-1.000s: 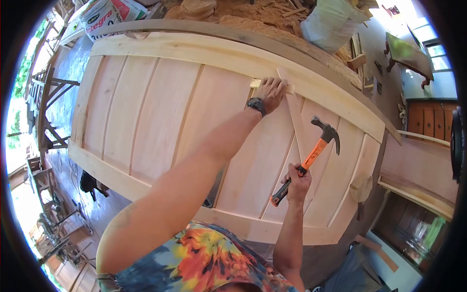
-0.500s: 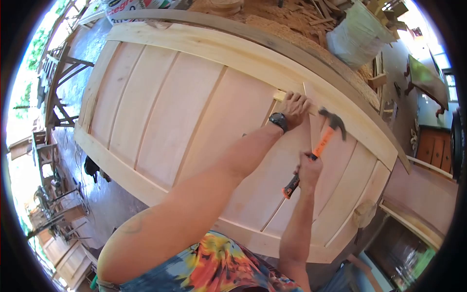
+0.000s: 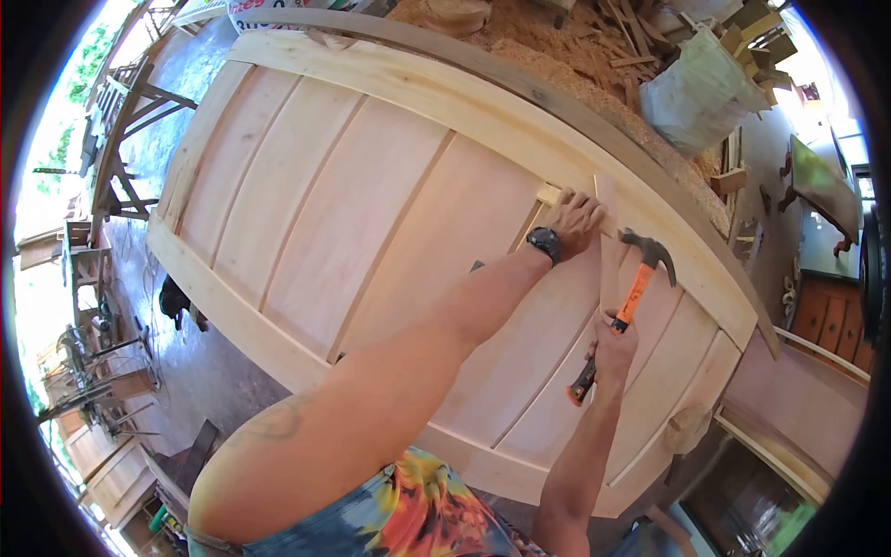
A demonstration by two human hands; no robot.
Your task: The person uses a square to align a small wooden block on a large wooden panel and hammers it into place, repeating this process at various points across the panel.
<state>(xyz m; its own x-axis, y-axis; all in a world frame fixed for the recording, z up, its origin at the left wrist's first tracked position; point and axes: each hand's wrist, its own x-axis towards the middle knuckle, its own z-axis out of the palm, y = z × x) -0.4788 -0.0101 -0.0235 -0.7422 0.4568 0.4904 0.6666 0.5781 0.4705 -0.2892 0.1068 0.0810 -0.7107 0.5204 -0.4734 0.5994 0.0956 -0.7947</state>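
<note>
- We see the left hand laid over a small wood piece, with the fingers bent and close together; how firmly they press, we cannot tell. A dark wristwatch is on this arm.
- Our right hand is wrapped around the handle of a claw hammer — orange and black, tilted, with the dark head upward and to the right of the left hand. If the head touches the wood below, we cannot tell.
- Between the two hands runs a thin wooden strip, over the boards.
- Under all this lies a large framed wooden panel, with grooves between its boards.
- A greyish wooden beam follows its far edge; beyond it we find sawdust and a pale sack — wood offcuts are beside it.
</note>
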